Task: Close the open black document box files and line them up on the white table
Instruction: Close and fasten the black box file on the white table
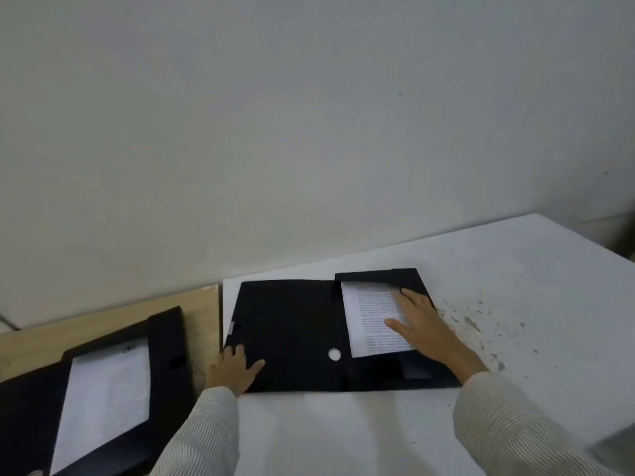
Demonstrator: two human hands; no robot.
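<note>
An open black box file [295, 334] lies flat on the white table [515, 269], its lid spread to the left, with a round hole in the spine. A printed sheet [372, 321] rests in its right half. My right hand [422, 324] lies flat on that sheet, fingers spread. My left hand [233, 369] rests on the lid's near left corner, fingers apart, thumb on the lid's surface. A second open black box file [165, 355] with white paper [103, 407] inside lies on the wooden surface [202, 304] to the left.
A plain wall rises right behind both surfaces. The white table has dark specks [470, 321] to the right of the file. A narrow seam separates the wooden surface from the white table. A grey object [615, 448] shows at the bottom right corner.
</note>
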